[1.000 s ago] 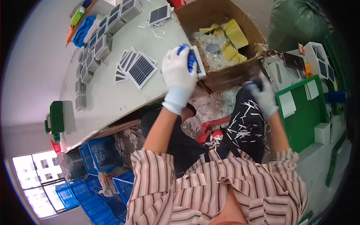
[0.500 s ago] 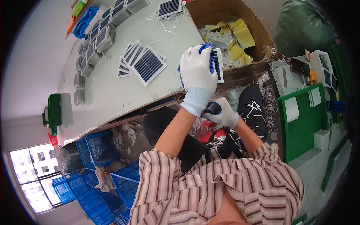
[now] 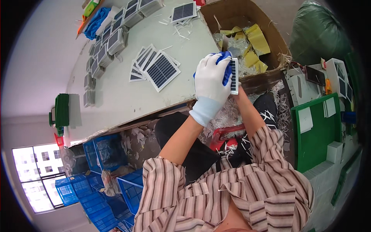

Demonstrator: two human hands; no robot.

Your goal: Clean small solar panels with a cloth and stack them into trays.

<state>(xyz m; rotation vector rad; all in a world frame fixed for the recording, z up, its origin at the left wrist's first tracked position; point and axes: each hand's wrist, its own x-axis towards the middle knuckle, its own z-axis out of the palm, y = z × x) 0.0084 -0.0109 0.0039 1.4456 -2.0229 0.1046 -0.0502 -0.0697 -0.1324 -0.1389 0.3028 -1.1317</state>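
Note:
My left hand point(image 3: 211, 79), in a white glove with a blue palm, is closed on a small solar panel point(image 3: 234, 79) with a white border. The panel is held edge-up at the table's right end, beside the carton. My right forearm point(image 3: 247, 110) reaches up behind the panel; the right hand is almost wholly hidden there, so its fingers and anything in them cannot be seen. A thin flat piece point(image 3: 224, 43) sticks up just beyond the left fingertips. Left of my hands, several loose solar panels point(image 3: 162, 72) lie fanned out on the white table point(image 3: 119, 89).
Stacked panels point(image 3: 115, 41) line the table's far left. More panels point(image 3: 183, 12) lie at the back among white trimmings. An open carton point(image 3: 270, 34) holds shreds and yellow paper. A green tray point(image 3: 315, 133) stands at right, blue crates point(image 3: 133, 189) at lower left. Shreds cover my lap.
My right hand has risen from below the left wrist to behind the panel. The left hand still grips the panel. The whole view has shifted slightly.

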